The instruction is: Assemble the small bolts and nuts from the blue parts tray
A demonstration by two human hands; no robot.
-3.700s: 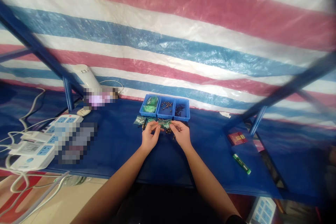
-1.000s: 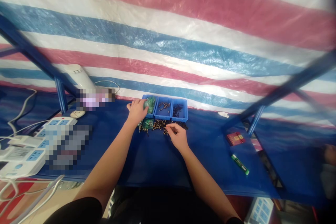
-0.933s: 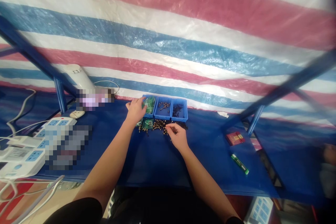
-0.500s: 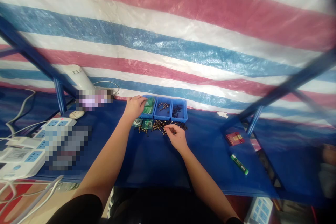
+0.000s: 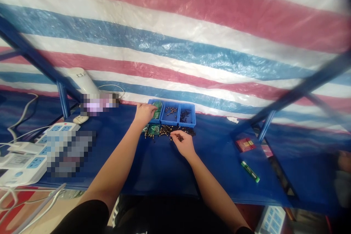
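Three small blue bins [image 5: 187, 123] stand in a row at the back of the blue bench. My left hand [image 5: 144, 112] reaches over the leftmost bin, fingers curled on the green packets [image 5: 157, 110] in it. The middle bin holds small brown parts [image 5: 171, 110], the right one dark parts [image 5: 186, 114]. A scatter of small brown and dark parts [image 5: 166, 130] lies in front of the bins beside a green packet [image 5: 153, 129]. My right hand [image 5: 183, 142] rests at that scatter with fingertips pinched together; what they hold is too small to name.
White power strips [image 5: 24, 153] and cables lie at the left, with a white device [image 5: 82, 80] behind. A red box [image 5: 246, 144] and a green stick [image 5: 250, 171] lie at the right. Blue frame struts [image 5: 63, 103] cross both sides. A striped tarp hangs behind.
3.7 s ago both hands held a green packet together. Since then my left hand went to the leftmost bin and has stayed there; my right hand dropped to the loose parts and edged left.
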